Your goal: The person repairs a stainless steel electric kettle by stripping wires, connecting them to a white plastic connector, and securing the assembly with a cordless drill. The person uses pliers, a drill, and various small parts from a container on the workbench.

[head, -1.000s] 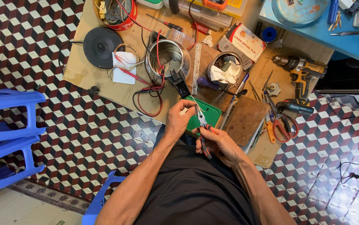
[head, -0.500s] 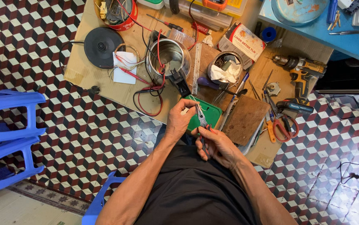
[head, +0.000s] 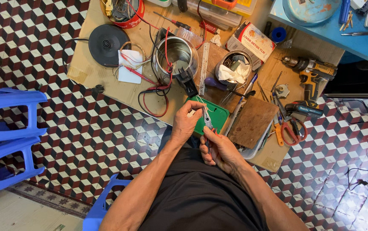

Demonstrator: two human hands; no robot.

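My right hand (head: pixel 219 150) grips a pair of thin pliers (head: pixel 207 118), jaws pointing up and away from me. My left hand (head: pixel 187 123) pinches a small part or thin wire at the plier tips; the part is too small to make out. Both hands hover over a green mat (head: pixel 216 116) at the near edge of a low cardboard-covered work board (head: pixel 90 70). A metal kettle body (head: pixel 174 54) with red and black wires (head: pixel 160 87) stands just beyond the hands.
A black round kettle base (head: pixel 107 43), a tin of scraps (head: pixel 234 67), a wooden block (head: pixel 253 123), red-handled scissors (head: pixel 294 131) and a cordless drill (head: pixel 311 73) crowd the board. Blue plastic stools (head: pixel 4 141) stand at left, a blue table (head: pixel 342 30) at top right.
Both hands stay together at the green mat; the pliers have tilted slightly and the left fingers have shifted at the tips. Nothing else has moved.
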